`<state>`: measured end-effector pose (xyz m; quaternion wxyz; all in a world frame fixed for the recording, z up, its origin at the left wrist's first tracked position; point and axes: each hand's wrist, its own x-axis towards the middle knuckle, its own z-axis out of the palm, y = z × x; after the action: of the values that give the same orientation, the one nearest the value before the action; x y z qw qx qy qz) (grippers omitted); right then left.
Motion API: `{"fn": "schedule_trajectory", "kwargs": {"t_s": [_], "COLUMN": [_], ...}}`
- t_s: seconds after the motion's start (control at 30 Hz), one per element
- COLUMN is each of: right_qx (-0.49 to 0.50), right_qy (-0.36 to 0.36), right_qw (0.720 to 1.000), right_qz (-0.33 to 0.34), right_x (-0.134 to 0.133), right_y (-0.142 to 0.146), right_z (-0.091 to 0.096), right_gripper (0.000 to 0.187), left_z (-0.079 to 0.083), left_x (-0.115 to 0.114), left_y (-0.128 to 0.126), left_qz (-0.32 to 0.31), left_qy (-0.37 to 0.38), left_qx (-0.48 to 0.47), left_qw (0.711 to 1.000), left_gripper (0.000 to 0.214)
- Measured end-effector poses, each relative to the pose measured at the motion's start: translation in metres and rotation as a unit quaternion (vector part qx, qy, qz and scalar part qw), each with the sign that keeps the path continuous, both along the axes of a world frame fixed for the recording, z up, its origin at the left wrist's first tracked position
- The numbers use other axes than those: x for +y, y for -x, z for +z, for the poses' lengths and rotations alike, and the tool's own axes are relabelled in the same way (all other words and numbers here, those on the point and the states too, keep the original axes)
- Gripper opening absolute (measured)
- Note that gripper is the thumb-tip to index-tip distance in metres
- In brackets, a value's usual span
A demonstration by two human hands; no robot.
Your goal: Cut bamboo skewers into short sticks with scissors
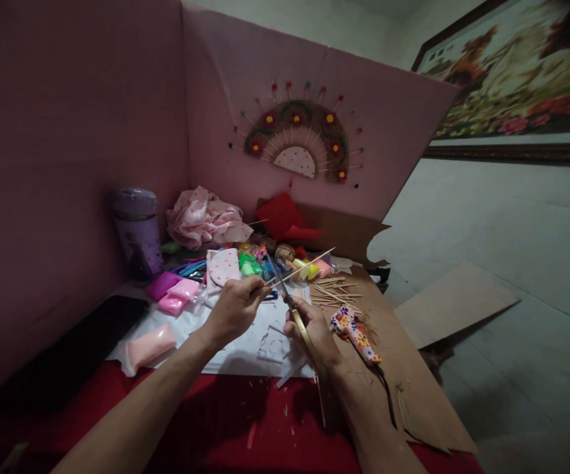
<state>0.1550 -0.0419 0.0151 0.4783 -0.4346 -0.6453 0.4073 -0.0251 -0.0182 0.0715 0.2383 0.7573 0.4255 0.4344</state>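
My left hand (238, 306) is closed in a pinch around the near end of a thin wooden skewer (312, 262), which points up to the right. My right hand (312, 329) grips a bladed cutting tool (303, 327) with a brass-coloured handle; I cannot tell whether it is a knife or scissors. Its dark, narrow blade crosses the skewer just past my left fingertips. Below both hands lies a white sheet (245, 349) with scraps on it. To the right, several loose skewers (332, 289) are piled on brown cardboard (408, 368).
A flower-patterned glue gun (357, 334) with a black cord lies right of my right hand. Colourful clay packets (181, 296), a purple tumbler (137, 234) and crumpled dotted cloth (206, 220) stand behind and left. A decorated half-ring (296, 118) hangs on the pink panel (388, 131).
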Motion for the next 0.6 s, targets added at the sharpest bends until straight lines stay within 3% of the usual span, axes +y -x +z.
{"fn": "schedule_trajectory", "kwargs": {"t_s": [0.2,0.4,0.6], "right_qx": [-0.011,-0.004,-0.019], "right_qy": [-0.006,0.015,0.009], "right_qw": [1.000,1.000,1.000], "right_qz": [-0.001,0.001,-0.005], "right_x": [-0.003,-0.003,-0.005], "right_y": [0.004,0.004,0.006], "right_z": [0.007,0.005,0.007], "right_gripper": [0.068,0.071,0.061], "left_z": [0.002,0.004,-0.002], "left_x": [0.003,0.006,0.013], "left_y": [0.002,0.004,0.012], "left_qz": [-0.068,-0.134,-0.170], "left_qy": [0.108,0.262,0.334], "left_qx": [-0.086,-0.178,-0.190], "left_qw": [0.988,0.939,0.907], "left_gripper": [0.031,0.033,0.036]}}
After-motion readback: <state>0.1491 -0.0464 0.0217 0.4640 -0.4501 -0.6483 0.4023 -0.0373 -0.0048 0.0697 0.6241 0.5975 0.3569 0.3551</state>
